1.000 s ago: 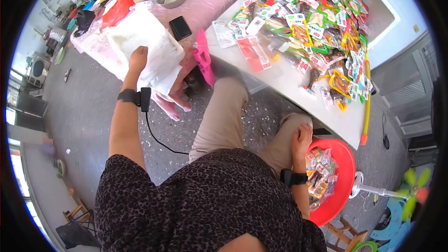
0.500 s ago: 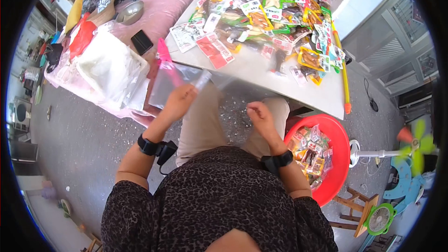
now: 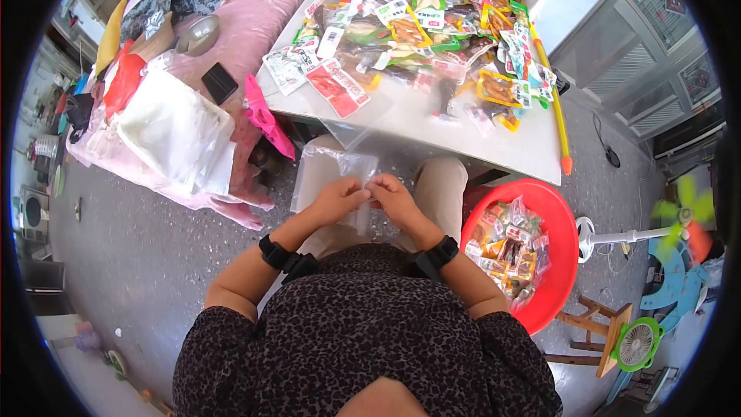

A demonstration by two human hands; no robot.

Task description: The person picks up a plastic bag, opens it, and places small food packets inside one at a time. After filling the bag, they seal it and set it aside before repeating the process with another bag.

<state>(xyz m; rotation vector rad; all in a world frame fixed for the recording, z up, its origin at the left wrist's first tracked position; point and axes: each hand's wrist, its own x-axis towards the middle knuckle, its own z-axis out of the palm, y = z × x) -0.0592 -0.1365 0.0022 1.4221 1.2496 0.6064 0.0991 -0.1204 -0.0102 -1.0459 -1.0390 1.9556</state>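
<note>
A clear plastic bag (image 3: pixel 312 175) hangs above my lap, its edge pinched between both hands. My left hand (image 3: pixel 340 199) is closed on the bag from the left. From the right, my right hand (image 3: pixel 394 199) grips the same edge, the fingertips of the two hands almost meeting. Just beyond them is the front of the white table (image 3: pixel 417 127), which bears a big heap of small food packets (image 3: pixel 440 23). A red and white packet (image 3: pixel 337 86) lies at the heap's near left.
To my right stands a red basin (image 3: pixel 566 255) holding packets (image 3: pixel 505 251). A pink-covered surface at left carries a white plastic-lined tray (image 3: pixel 174 127) and a black phone (image 3: pixel 220 83). Farther right are a spinning fan (image 3: pixel 685 215) and a wooden stool (image 3: pixel 610 332).
My left hand has brought the bag rightward and nearer to my body. My right hand, previously apart from it, has come in and taken hold of the bag's edge.
</note>
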